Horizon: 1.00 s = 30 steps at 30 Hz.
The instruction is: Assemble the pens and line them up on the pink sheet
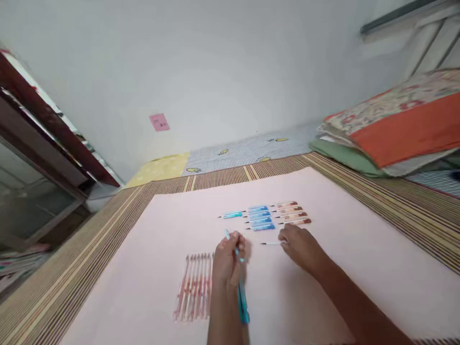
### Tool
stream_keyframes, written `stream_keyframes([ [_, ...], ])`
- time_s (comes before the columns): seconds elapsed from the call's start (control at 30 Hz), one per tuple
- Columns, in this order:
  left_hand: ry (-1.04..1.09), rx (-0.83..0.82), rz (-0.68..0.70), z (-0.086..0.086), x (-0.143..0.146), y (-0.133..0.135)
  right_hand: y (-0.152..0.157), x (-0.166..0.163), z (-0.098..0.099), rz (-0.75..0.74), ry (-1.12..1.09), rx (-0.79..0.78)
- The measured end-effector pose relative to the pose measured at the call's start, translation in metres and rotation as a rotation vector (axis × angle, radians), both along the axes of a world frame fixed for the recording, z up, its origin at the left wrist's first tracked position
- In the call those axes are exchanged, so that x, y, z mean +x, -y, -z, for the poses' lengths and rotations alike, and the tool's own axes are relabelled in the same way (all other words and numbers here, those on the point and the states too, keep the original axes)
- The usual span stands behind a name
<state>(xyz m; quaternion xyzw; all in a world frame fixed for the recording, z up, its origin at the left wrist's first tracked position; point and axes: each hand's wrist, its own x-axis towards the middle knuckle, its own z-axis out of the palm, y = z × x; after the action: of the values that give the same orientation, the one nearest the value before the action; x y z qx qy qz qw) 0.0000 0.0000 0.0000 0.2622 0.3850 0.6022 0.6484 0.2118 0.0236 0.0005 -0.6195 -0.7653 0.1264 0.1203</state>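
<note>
My left hand [228, 254] is closed around a light teal pen [237, 251] that slants through its fingers, above the pale pink sheet. Beside that wrist lie more teal pens [243, 302], partly hidden by the forearm. My right hand [299, 243] pinches a white-barrelled pen [272, 243] low over the sheet, its dark tip pointing left; the rear end is covered by the fingers. Just beyond it sit several brown-ended pens [295, 222] in a stack of rows. Left of those are several blue pens [261, 220], also in rows, and one turquoise pen [232, 215].
A row of several reddish clear pens [194, 287] lies left of my left forearm. The pink sheet [136, 287] rests on a striped mat [89, 268]. Folded cloths [402, 124] are piled at the right. A pink note [159, 122] is on the wall.
</note>
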Motion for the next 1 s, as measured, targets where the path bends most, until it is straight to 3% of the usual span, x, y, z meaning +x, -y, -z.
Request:
stream_keyframes([
  [0.17, 0.041, -0.007, -0.002, -0.002, 0.0, -0.001, -0.002, -0.009, 0.002, -0.002, -0.039, 0.046],
  [0.33, 0.081, -0.031, -0.059, -0.01, 0.002, 0.0, 0.006, -0.014, -0.007, -0.033, -0.58, 0.032],
  [0.43, 0.082, -0.043, -0.07, -0.01, 0.001, 0.0, 0.013, -0.019, -0.02, -0.084, -0.776, 0.009],
  [0.6, 0.086, -0.035, -0.082, -0.011, 0.001, -0.001, 0.02, -0.026, -0.031, -0.091, -0.794, -0.025],
  [1.0, -0.037, -0.012, -0.087, -0.01, 0.005, 0.0, 0.021, -0.027, -0.028, -0.076, -0.74, -0.013],
])
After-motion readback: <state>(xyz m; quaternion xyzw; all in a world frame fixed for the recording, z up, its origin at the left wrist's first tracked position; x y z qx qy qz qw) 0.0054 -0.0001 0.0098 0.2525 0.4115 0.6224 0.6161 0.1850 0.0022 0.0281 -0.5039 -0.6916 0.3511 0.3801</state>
